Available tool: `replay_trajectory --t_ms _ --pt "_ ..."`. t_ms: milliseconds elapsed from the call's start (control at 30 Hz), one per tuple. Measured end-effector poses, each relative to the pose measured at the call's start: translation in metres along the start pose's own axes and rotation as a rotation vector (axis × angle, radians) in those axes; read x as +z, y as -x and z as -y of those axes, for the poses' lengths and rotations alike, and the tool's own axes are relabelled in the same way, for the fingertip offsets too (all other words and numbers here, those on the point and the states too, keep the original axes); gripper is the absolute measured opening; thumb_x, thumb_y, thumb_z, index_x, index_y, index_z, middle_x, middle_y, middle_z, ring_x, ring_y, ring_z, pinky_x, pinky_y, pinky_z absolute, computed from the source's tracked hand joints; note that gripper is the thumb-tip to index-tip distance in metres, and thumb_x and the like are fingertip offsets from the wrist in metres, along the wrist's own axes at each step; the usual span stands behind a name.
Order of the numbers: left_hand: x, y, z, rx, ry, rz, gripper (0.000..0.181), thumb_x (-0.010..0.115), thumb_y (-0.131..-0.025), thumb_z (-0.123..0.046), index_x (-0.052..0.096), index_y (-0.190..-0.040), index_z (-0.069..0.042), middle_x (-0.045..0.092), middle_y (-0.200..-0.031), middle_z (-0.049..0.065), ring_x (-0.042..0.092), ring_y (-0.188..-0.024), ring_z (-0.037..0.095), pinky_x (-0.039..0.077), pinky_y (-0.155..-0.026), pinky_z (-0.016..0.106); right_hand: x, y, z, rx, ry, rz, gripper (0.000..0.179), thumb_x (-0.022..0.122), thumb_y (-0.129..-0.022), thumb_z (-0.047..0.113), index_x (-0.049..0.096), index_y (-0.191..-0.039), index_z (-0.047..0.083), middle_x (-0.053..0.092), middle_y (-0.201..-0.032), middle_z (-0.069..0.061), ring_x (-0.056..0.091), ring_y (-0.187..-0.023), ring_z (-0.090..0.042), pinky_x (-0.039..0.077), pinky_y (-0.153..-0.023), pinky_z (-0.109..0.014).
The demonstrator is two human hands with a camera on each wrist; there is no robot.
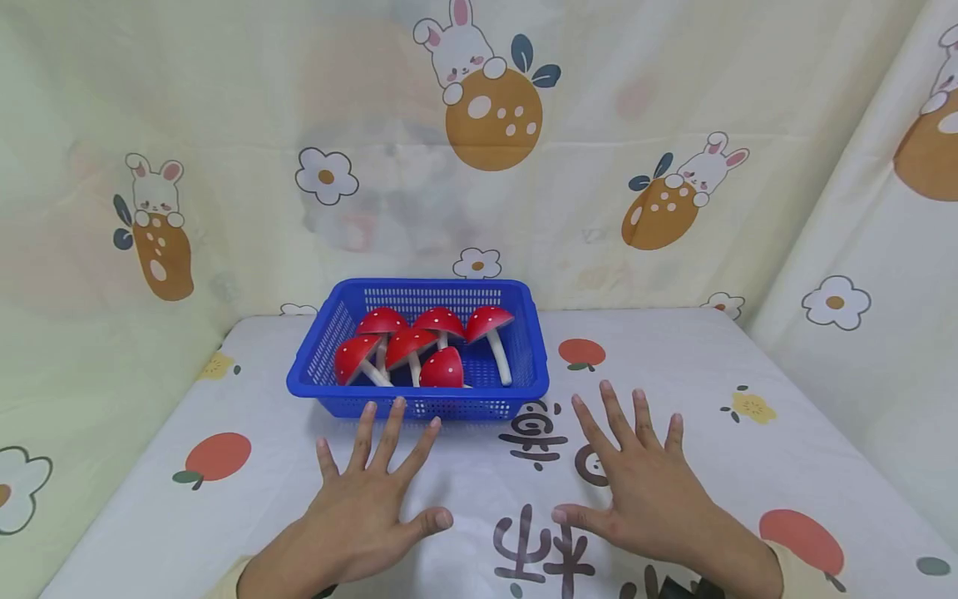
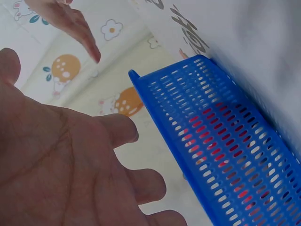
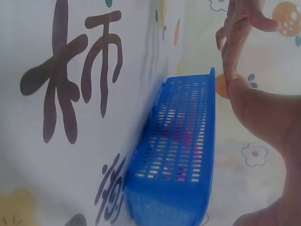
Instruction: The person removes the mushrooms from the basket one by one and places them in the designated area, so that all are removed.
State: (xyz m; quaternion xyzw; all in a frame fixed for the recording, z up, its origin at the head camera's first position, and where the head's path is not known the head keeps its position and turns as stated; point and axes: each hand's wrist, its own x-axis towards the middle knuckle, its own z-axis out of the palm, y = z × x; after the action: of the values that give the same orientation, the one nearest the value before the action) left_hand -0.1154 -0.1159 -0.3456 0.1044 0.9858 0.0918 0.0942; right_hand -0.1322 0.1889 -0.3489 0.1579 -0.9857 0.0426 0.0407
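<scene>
A blue slotted plastic basket (image 1: pixel 419 406) stands toward the back of the table, with several red toy mushrooms (image 1: pixel 441 368) inside. Their caps carry white dots and their stems are white. My left hand (image 1: pixel 367 507), fingers spread and palm down, hovers in front of the basket, its fingertips overlapping the front rim in the head view. To the right of the basket's front corner, my right hand (image 1: pixel 647 491) is likewise spread and holds nothing. In the left wrist view the basket's slotted wall (image 2: pixel 221 141) rises beside the left fingers, red showing through the slots.
A white tablecloth (image 1: pixel 464 532) with printed fruit and dark characters covers the table. Behind it hangs a cream curtain (image 1: pixel 247 233) printed with rabbits and flowers, and another white curtain (image 1: pixel 883 358) closes off the right side.
</scene>
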Motion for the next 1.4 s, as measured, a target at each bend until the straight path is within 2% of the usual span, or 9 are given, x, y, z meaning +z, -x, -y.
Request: replay_trajectory --t_ms 233,433,633,733,800,967,1100,1233,1400 --pt "-0.010 0.001 0.005 0.029 -0.010 -0.039 0.091 0.030 -0.079 -0.087 0.006 -0.155 -0.043 -0.013 -0.167 0.003 -0.017 -0.151 0.041 -0.007 -0.100 0.084 -0.004 0.002 0.000 -0.019 0.006 -0.009 0.118 0.046 -0.068 0.092 0.012 -0.159 0.027 0.007 -0.166 -0.017 0.008 -0.146 -0.057 0.006 -0.100 -0.086" --pt "-0.057 -0.022 0.052 0.037 0.134 -0.256 0.076 0.046 -0.092 -0.067 0.027 -0.156 -0.030 0.012 -0.165 0.014 0.002 -0.150 0.048 0.008 -0.106 0.080 -0.011 0.004 0.003 -0.078 -0.042 -0.036 0.111 0.046 -0.072 0.089 0.014 -0.159 0.028 0.006 -0.167 -0.010 0.011 -0.148 -0.053 0.010 -0.104 -0.083" --pt "-0.063 -0.095 0.156 -0.009 0.758 -0.389 0.051 0.045 -0.102 -0.040 0.044 -0.148 -0.019 0.024 -0.164 0.010 0.014 -0.152 0.041 0.018 -0.112 0.073 -0.013 0.003 0.010 -0.116 -0.078 0.016 0.108 0.050 -0.072 0.087 0.015 -0.158 0.032 0.012 -0.167 -0.010 0.015 -0.149 -0.049 0.015 -0.105 -0.081" --pt "-0.041 -0.118 0.192 0.019 1.132 -0.352 0.049 0.040 -0.105 -0.035 0.039 -0.151 -0.019 0.021 -0.165 0.007 0.011 -0.153 0.037 0.015 -0.116 0.070 -0.010 0.000 0.013 -0.149 -0.136 0.059 0.104 0.054 -0.074 0.083 0.012 -0.157 0.037 0.011 -0.167 -0.004 0.013 -0.151 -0.044 0.017 -0.109 -0.076" --pt "-0.028 -0.126 0.204 0.056 1.256 -0.299 0.050 0.036 -0.106 -0.035 0.035 -0.153 -0.020 0.019 -0.165 0.007 0.015 -0.152 0.038 0.020 -0.118 0.064 -0.008 -0.005 0.014 -0.215 -0.169 0.033 0.101 0.060 -0.078 0.075 0.015 -0.158 0.034 0.015 -0.166 -0.003 0.017 -0.151 -0.041 0.020 -0.111 -0.072" --pt "-0.010 -0.133 0.206 0.156 1.291 -0.205 0.050 0.037 -0.104 -0.032 0.032 -0.153 -0.025 0.013 -0.166 0.008 0.019 -0.151 0.039 0.032 -0.114 0.055 -0.018 -0.032 0.021 -0.357 -0.190 -0.087 0.080 0.072 -0.085 0.047 0.036 -0.153 0.024 0.054 -0.146 -0.001 0.064 -0.119 -0.018 0.043 -0.107 -0.056" --pt "-0.007 -0.132 0.202 0.177 1.307 -0.198 0.051 0.037 -0.103 -0.022 0.031 -0.153 -0.023 0.007 -0.167 0.009 0.012 -0.152 0.039 0.029 -0.115 0.057 -0.033 -0.072 0.023 -0.517 -0.244 -0.177 0.057 0.078 -0.084 0.026 0.059 -0.138 0.021 0.074 -0.113 0.002 0.071 -0.084 -0.006 0.060 -0.083 -0.032" --pt "-0.008 -0.131 0.200 0.182 1.314 -0.203 0.050 0.035 -0.104 -0.019 0.029 -0.153 -0.021 0.005 -0.167 0.008 0.010 -0.153 0.038 0.025 -0.117 0.059 -0.034 -0.124 0.022 -0.705 -0.244 -0.235 0.039 0.080 -0.081 0.013 0.072 -0.118 0.016 0.074 -0.107 0.001 0.071 -0.095 -0.012 0.058 -0.073 -0.020" --pt "-0.008 -0.132 0.197 0.160 1.293 -0.212 0.049 0.035 -0.103 -0.019 0.030 -0.152 -0.021 0.004 -0.167 0.009 0.008 -0.153 0.039 0.025 -0.117 0.061 -0.016 -0.177 0.027 -0.729 -0.228 -0.113 0.032 0.080 -0.080 0.010 0.075 -0.110 0.018 0.070 -0.108 0.002 0.067 -0.099 -0.014 0.059 -0.079 -0.024"
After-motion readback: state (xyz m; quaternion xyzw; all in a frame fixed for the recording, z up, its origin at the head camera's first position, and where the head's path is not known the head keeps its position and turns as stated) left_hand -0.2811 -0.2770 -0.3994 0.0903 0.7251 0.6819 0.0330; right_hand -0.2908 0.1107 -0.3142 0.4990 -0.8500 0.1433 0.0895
